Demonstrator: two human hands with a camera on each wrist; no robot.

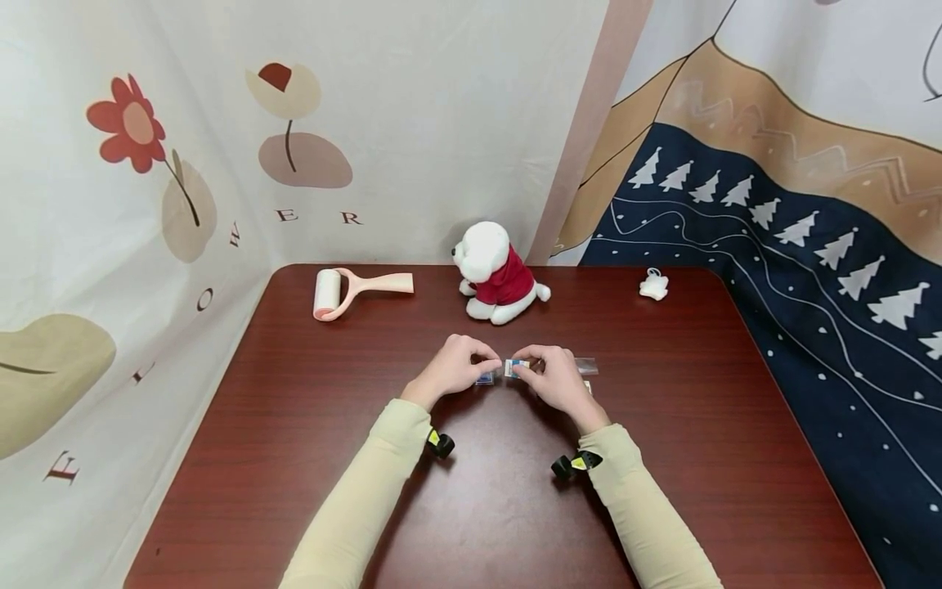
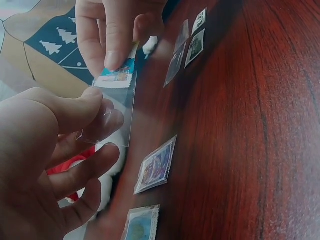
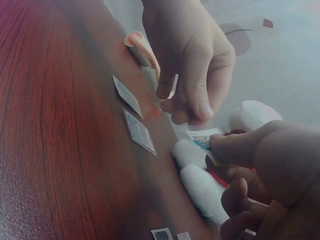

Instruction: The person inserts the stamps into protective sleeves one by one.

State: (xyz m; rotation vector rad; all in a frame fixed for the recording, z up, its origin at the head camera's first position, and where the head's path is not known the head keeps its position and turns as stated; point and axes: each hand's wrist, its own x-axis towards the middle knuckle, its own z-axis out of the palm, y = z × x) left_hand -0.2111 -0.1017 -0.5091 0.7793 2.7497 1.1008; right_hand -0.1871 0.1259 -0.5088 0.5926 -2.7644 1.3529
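My right hand (image 1: 552,376) pinches a small blue-and-white postage stamp (image 2: 117,75) with toothed edges between thumb and fingers. Opposite it, my left hand (image 1: 459,364) holds a clear plastic sleeve (image 2: 125,112) between thumb and fingertips. The stamp's white edge overlaps the top of the sleeve in the left wrist view. Below the left hand, a purple stamp in a clear sleeve (image 2: 156,167) lies on the table, with a light-blue sleeved stamp (image 2: 142,223) beside it. Near the right hand lie a dark loose stamp (image 2: 195,49), another stamp (image 2: 199,19) and a flat clear sleeve (image 1: 586,366).
Along the back of the brown table (image 1: 331,458) stand a pink lint roller (image 1: 375,284), a white plush dog (image 1: 486,249) in a red shirt and a small white star-shaped item (image 1: 653,285). Printed cloth (image 1: 441,123) hangs behind the table.
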